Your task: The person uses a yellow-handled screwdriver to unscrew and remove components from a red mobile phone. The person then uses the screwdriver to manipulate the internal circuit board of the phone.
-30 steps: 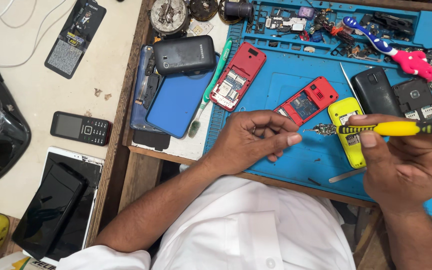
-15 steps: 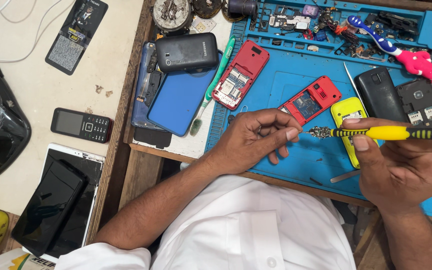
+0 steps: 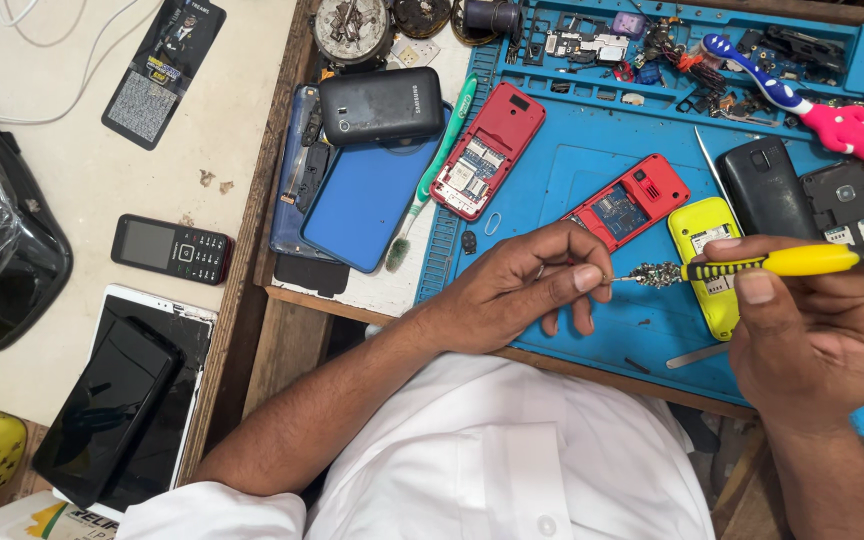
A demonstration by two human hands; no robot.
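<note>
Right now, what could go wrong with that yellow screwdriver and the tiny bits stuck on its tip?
The clump of tiny metal screws clings to the tip of the yellow-and-black screwdriver, held in the right hand. As the left hand pinches there, some could drop and roll off the blue rubber mat. The sharp tip might also prick a fingertip.

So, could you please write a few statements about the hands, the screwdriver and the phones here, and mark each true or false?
1. The right hand holds a yellow-handled screwdriver. True.
2. The left hand grips the green toothbrush. False: its fingertips pinch at the screwdriver's tip; the toothbrush lies apart.
3. The yellow phone lies on the blue mat. True.
4. Both red phones are closed up. False: the red phone shows its insides.
</note>
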